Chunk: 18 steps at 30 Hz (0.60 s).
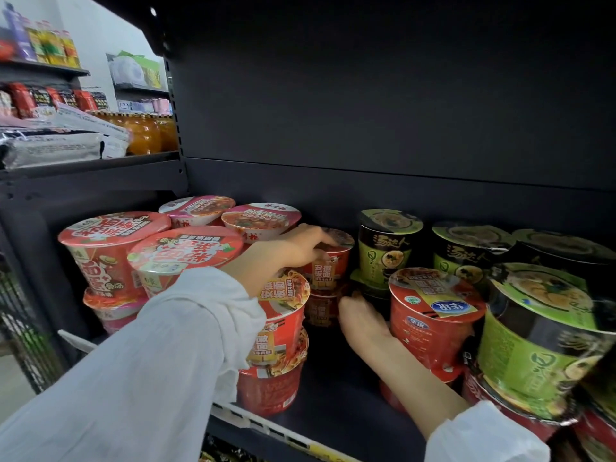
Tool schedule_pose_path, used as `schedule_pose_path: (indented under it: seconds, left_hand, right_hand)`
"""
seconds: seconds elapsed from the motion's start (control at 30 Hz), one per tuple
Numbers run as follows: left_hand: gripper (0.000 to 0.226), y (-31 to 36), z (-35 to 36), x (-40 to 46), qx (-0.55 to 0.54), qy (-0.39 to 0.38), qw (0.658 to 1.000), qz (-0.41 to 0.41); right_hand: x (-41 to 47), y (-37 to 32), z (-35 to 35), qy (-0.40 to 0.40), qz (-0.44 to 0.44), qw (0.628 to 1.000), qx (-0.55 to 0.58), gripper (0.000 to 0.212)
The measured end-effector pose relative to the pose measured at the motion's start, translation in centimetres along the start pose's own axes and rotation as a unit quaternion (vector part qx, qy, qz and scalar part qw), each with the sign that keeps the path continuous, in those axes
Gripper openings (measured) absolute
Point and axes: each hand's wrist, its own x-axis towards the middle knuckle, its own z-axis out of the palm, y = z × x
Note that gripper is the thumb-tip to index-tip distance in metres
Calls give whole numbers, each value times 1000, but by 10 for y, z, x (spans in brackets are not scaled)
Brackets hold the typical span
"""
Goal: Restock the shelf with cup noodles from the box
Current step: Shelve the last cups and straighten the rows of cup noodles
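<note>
A red cup noodle [328,263] stands on a second red cup [320,310] at the back of the dark shelf [336,405]. My left hand [290,250] reaches in from the left and grips the upper cup by its lid rim, fingers curled over the top. My right hand [361,320] is lower, its fingertips touching the right side of the lower cup. The wrist lies against another red cup [433,323]. No box is in view.
A front stack of red cups [280,331] stands under my left forearm. Larger red and pink bowls [113,255] fill the left, and green-and-black cups [386,251] [546,345] fill the right. A bare gap of shelf runs between the stacks. Drink bottles [146,133] stand on the neighbouring shelving.
</note>
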Motion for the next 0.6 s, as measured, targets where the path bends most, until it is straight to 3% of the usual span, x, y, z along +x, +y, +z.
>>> schedule_pose_path:
  seconds: [0.3, 0.47, 0.6]
  left_hand:
    - [41, -2, 1, -8, -32, 20, 999, -10]
    - [43, 5, -1, -8, 24, 0, 1000, -2]
    - [41, 10, -3, -12, 20, 32, 999, 16]
  right_hand:
    - [-4, -5, -4, -5, 2, 1000, -20, 28]
    - [-18, -3, -10, -39, -12, 999, -28, 42]
    - [-31, 3, -6, -1, -6, 998, -68, 41]
